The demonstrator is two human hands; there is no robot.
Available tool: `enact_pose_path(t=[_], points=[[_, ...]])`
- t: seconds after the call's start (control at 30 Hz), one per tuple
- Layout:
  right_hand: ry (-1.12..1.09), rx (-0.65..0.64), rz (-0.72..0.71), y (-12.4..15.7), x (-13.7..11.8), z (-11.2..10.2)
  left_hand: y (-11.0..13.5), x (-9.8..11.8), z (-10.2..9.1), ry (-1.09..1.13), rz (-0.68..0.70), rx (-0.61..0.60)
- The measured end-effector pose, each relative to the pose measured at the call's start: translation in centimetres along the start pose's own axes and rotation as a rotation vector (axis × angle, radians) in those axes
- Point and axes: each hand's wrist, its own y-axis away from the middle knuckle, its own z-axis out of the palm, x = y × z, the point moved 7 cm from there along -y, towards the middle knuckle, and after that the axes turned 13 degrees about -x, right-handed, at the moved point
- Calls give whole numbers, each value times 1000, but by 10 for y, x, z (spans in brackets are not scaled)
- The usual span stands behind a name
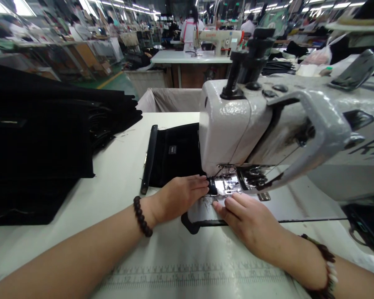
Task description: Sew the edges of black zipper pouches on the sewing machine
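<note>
A black fabric panel (180, 155) with a small label and a dark strip along its left edge lies under the head of a white sewing machine (227, 120). My left hand (180, 195) rests flat on the panel's near edge, fingers stretched toward the presser foot (226, 182). On the near side of the foot, my right hand (249, 220) touches the metal bed plate (205, 211) with its fingers slightly bent and the thumb apart. I see nothing held in it. The panel's far right part is hidden behind the machine head.
Stacked black fabric pieces (40, 137) cover the table's left side. A printed ruler scale (190, 276) runs along the front. Behind the table hangs a grey cloth bin (177, 99); another sewing machine (218, 39) and several people are farther back. A dark item (367, 220) lies at the right.
</note>
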Motion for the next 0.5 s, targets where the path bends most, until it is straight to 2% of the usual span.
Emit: enact_pose_path(t=[0.27,0.5], points=[[-121,21,36,-2,4,-6,-6,-10,-5,-43,-49,67],[-99,42,37,-3,4,-9,-7,-10,-4,-84,-55,66]])
